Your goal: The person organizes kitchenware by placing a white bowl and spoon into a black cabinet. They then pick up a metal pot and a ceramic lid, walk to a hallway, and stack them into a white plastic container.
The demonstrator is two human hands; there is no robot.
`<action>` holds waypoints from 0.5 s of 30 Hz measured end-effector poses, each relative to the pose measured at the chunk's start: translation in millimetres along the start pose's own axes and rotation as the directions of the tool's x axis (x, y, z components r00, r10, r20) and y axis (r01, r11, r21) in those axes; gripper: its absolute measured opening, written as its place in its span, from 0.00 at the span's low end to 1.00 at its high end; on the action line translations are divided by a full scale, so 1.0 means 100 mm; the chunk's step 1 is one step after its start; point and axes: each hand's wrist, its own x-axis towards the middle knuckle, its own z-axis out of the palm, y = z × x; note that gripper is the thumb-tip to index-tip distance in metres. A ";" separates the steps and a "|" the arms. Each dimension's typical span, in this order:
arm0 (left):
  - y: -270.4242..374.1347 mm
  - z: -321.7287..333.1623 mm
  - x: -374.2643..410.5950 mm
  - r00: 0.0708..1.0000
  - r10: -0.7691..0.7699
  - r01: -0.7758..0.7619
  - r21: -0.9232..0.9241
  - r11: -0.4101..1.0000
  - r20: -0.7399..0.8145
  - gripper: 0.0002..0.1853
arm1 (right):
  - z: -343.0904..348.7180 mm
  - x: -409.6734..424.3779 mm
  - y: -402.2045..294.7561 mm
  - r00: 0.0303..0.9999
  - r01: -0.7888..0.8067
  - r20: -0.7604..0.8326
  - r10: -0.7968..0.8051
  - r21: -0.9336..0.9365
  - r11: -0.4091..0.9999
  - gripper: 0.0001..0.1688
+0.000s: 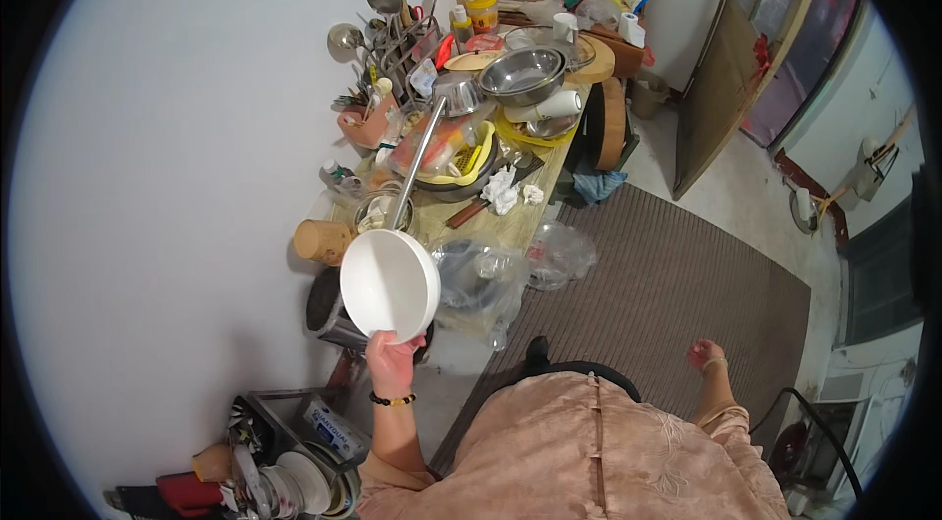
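My left hand (394, 365), with a beaded bracelet at the wrist, grips the lower rim of a white bowl (390, 284), which is tilted so that its inside faces the camera. Beyond the bowl's upper rim runs the long metal handle of a ladle or dipper (456, 93), whose metal cup lies on the cluttered table. On the right side, my right hand (706, 354) hangs over the ribbed mat, away from all objects. Its fingers look loosely curled, and nothing is visible in it.
The table holds stacked metal bowls (522, 75), a yellow basket (478, 163), a cleaver's wooden handle (467, 214) and a plastic bag (482, 284). A dish rack (257, 402) with plates stands low at the left. A wooden door (728, 86) stands ajar beyond the brown mat (662, 270).
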 end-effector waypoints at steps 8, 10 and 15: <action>-0.16 0.43 0.88 0.987 -0.138 0.136 0.034 0.990 0.083 0.23 | 1.22 0.14 -0.47 0.959 0.136 0.258 -0.117 -0.058 0.989 0.25; -0.32 0.61 0.99 0.979 -0.155 0.143 0.095 0.985 0.133 0.22 | 1.91 -0.42 -0.75 0.806 0.262 0.567 -0.171 -0.083 0.961 0.29; -0.82 1.30 1.18 0.968 -0.216 0.181 0.245 0.953 0.127 0.22 | 3.13 -1.84 -1.28 0.272 0.416 0.961 0.053 -0.167 0.894 0.33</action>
